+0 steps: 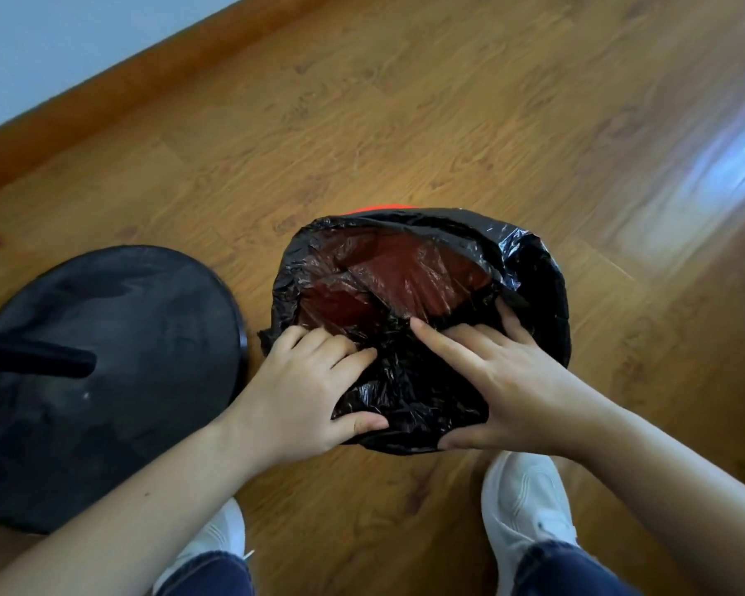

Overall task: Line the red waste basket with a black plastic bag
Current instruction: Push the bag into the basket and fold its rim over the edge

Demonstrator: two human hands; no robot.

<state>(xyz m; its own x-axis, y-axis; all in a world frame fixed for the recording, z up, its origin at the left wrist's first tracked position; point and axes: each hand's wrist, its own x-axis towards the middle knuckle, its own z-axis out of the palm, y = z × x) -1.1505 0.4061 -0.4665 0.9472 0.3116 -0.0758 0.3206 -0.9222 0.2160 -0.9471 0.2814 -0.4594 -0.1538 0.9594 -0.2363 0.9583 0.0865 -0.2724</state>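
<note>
The red waste basket stands on the wooden floor, almost wholly hidden by the black plastic bag; only a thin arc of red rim shows at the far side; the bag's mouth is folded outward over the rim at the far, left and right sides, and its thin film sags into the basket, where the red interior glows dull brown-red through it; at the near side the plastic lies bunched in a crumpled heap across the rim

The left hand is closed on that heap, thumb pressed under the near edge and fingers curled over the top, pinching the bag; the right hand clasps the same bunch from the other side, its thumb under the near edge, its index finger stretched out flat toward the left across the plastic and the other fingers pressing down near the right part of the rim; the two hands sit close together, apart, with black film between them

Just left of the basket rests a round black base with a dark pole rising from it; two white shoes and dark blue trouser legs show at the bottom, near the basket; a wooden skirting board runs below the pale wall at upper left
</note>
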